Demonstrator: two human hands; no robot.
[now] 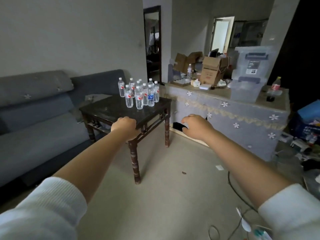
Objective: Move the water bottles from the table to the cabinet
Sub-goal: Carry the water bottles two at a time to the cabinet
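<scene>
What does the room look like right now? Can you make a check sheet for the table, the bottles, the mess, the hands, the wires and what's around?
Surface: dark wooden table, scuffed top, beside the sofa.
Job's things: water bottles stand upright in a cluster at the table's far right corner; one has a blue label.
Clutter: cardboard boxes, clear storage bins and a red-label soda bottle crowd the cloth-covered cabinet.
Grips: left hand curled, empty; right hand loosely curled, empty.
Cables: black cable trails across the floor.
Surroundings: grey sofa, open doorway.
</scene>
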